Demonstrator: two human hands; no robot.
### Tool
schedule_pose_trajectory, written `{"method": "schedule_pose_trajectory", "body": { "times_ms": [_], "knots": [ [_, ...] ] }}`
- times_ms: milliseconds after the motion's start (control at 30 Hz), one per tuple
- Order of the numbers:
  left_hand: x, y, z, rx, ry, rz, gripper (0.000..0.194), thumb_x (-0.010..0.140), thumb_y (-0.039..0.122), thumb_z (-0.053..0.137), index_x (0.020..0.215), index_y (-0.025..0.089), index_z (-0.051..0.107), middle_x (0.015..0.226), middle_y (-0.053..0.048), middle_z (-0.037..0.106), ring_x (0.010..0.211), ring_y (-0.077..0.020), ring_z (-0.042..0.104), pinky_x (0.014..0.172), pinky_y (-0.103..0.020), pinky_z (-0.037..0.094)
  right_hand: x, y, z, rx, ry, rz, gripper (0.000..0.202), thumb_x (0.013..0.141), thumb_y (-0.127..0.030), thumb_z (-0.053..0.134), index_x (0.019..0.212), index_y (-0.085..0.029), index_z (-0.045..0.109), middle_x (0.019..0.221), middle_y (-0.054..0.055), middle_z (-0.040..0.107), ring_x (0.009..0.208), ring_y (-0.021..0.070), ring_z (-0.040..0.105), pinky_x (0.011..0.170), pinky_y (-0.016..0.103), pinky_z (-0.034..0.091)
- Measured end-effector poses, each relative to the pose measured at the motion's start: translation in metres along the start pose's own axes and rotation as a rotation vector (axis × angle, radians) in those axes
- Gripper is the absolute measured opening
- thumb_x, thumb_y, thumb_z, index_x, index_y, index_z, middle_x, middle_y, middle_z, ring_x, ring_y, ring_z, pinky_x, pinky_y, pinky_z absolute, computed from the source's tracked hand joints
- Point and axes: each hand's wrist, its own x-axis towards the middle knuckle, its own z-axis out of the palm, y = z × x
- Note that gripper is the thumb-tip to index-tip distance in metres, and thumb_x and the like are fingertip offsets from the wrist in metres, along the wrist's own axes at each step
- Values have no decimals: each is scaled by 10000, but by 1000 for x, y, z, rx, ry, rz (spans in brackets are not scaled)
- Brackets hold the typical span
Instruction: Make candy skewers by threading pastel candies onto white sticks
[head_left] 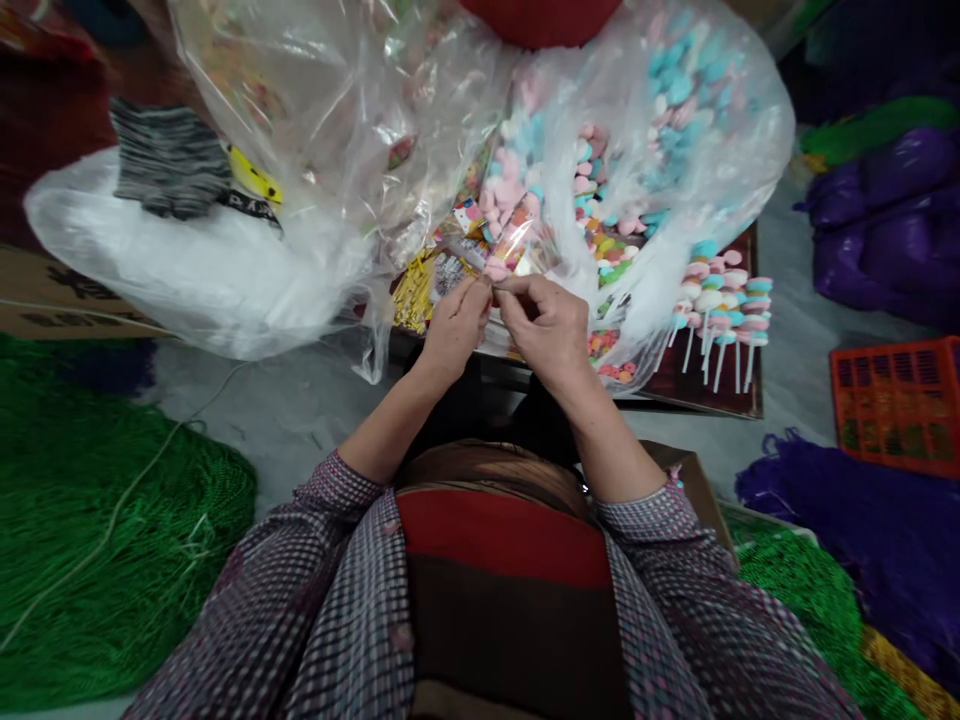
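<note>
My left hand (459,328) and my right hand (549,325) meet over the near edge of the table, thumbs and fingertips pinched together. Just beyond the fingertips is a pink marshmallow candy (495,268) in a shiny clear bag (517,240), whose gathered end appears to be between both pinches. The fingers hide the exact spot they grip. Gold twist ties (414,292) lie in a pile left of my left hand, with silver twist ties (450,272) beside them. Right of my right hand sits an open plastic bag of colourful candies (615,265).
Marshmallow skewers on white sticks (724,300) lie at the table's right end. Large clear bags (337,120) fill the back; a striped grey glove (171,155) rests on a white bag (187,270). Green strands (112,520) cover the left floor; an orange crate (896,400) stands right.
</note>
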Motion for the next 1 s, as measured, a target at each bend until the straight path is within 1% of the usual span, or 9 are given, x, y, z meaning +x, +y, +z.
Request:
{"method": "schedule_pose_trajectory", "body": {
  "times_ms": [167, 267, 400, 500, 600, 700, 800, 900, 1000],
  "knots": [
    [-12, 20, 12, -171, -247, -253, 436, 1022, 368, 459, 625, 197, 510, 439, 112, 152, 324, -39, 135, 354, -184, 207, -9, 7, -7, 397, 18, 284, 233, 825, -391, 712, 694, -214, 636, 616, -48, 585, 554, 97, 463, 559, 249, 397],
    [-16, 26, 10, -190, -369, -368, 444, 1001, 253, 389, 593, 181, 547, 416, 110, 150, 307, -39, 133, 342, -167, 217, -13, 11, -12, 528, -84, 370, 320, 804, -442, 745, 657, -214, 576, 587, -58, 548, 538, 85, 452, 567, 246, 407],
    [-18, 26, 4, -206, -511, -528, 439, 971, 273, 430, 569, 173, 576, 403, 109, 161, 294, -38, 137, 328, -164, 250, -16, 18, -24, 642, -260, 372, 411, 697, -586, 824, 783, -232, 634, 747, -16, 664, 704, 138, 594, 702, 301, 521],
    [-21, 27, 4, -240, -563, -640, 487, 989, 319, 419, 536, 181, 534, 398, 108, 146, 286, -42, 124, 314, -168, 254, -17, 24, -29, 704, -355, 319, 472, 624, -618, 870, 825, -241, 669, 828, -5, 694, 811, 165, 639, 808, 344, 550],
    [-23, 29, 7, -274, -527, -698, 537, 1036, 331, 344, 549, 184, 515, 400, 110, 134, 282, -44, 110, 312, -167, 243, -19, 31, -25, 703, -311, 293, 435, 664, -617, 849, 752, -230, 671, 771, -23, 670, 761, 144, 618, 835, 338, 536],
    [-23, 29, 13, -288, -429, -653, 516, 1063, 361, 348, 612, 180, 520, 407, 117, 163, 291, -38, 121, 331, -156, 241, -20, 35, -14, 578, -102, 271, 424, 720, -617, 802, 708, -220, 654, 722, -35, 641, 708, 128, 578, 802, 313, 516],
    [-21, 24, 18, -219, -301, -513, 456, 1031, 452, 484, 660, 187, 504, 411, 129, 201, 303, -32, 167, 353, -151, 244, -20, 35, -6, 366, 58, 219, 376, 793, -572, 746, 722, -215, 653, 726, -30, 640, 715, 132, 569, 778, 298, 497],
    [-17, 13, 20, -49, -183, -313, 437, 999, 457, 559, 653, 200, 488, 411, 122, 245, 322, -43, 219, 371, -175, 250, -19, 34, -4, 255, 110, 172, 312, 839, -519, 706, 782, -213, 681, 763, -18, 654, 755, 142, 581, 792, 300, 492],
    [-12, 2, 17, 156, -98, -61, 389, 978, 318, 622, 623, 194, 520, 451, 89, 370, 390, -46, 317, 420, -192, 273, -19, 36, -4, 273, 84, 180, 331, 846, -545, 676, 818, -215, 693, 751, -20, 623, 741, 142, 556, 750, 293, 481]
  ]
}}
